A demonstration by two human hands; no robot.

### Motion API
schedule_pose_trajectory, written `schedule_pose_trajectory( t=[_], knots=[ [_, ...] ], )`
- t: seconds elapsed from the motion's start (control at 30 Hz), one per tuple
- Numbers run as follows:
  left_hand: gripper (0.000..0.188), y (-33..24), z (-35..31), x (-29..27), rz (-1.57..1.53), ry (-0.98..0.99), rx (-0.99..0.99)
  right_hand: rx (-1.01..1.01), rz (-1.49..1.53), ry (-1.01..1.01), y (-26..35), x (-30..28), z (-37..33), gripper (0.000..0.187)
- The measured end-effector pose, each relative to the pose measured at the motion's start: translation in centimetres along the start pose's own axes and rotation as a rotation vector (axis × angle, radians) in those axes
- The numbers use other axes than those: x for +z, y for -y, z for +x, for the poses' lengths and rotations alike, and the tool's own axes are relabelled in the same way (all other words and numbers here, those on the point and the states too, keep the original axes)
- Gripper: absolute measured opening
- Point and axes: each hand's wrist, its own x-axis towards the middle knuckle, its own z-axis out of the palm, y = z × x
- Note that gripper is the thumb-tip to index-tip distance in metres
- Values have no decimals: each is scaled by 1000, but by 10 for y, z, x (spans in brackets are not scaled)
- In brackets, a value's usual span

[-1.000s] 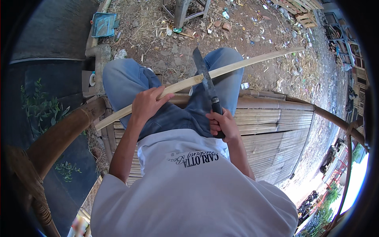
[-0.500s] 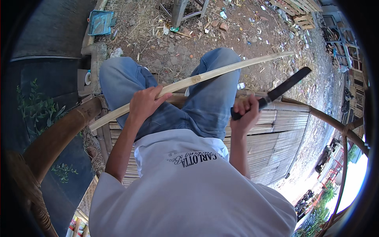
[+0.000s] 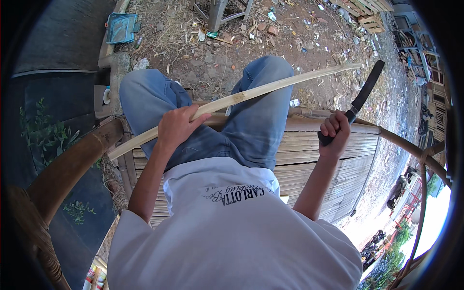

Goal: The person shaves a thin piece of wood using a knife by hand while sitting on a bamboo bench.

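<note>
Overhead, the left hand [image 3: 176,126] rests bent at the wrist on the lap, fingers curled over a long bamboo strip [image 3: 270,89] lying across both jeans-clad knees [image 3: 263,77], slanting from near left to far right. Out to the right, the right hand [image 3: 334,131] is raised with elbow bent, fist wrapped tight around a dark machete [image 3: 360,99] pointing up and away, above the slatted bamboo bench [image 3: 319,150]. Open air separates blade and strip.

The left hand [image 3: 176,126] sits low over the lap, fingers curled shut around what it holds, thumb pointing out to the right. The left arm is bent at the elbow. The right hand [image 3: 335,131] is up higher — a tight fist — with its forearm reaching up from below.
</note>
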Motion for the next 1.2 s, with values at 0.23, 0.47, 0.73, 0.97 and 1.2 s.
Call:
schedule_pose_trajectory(
  t=[0.23, 0.47, 0.73, 0.97, 1.2],
  knots=[
    [48, -1, -2, 2, 18, 19, -13, 682, -355, 145, -129, 24, -71, 19],
    [42, -6, -8, 4, 30, 57, -37, 828, -531, 353, -102, 12, -54, 19],
    [45, -7, -7, 3, 38, 49, -10, 33, -343, 21, 15, -3, 1, 16],
    [45, -6, -5, 7, 61, 42, -10, 344, -217, -43, -113, 27, -69, 24],
    [50, -7, -7, 6, 40, 3, 3, 812, -393, 283, -136, 22, -79, 21]
  ],
)
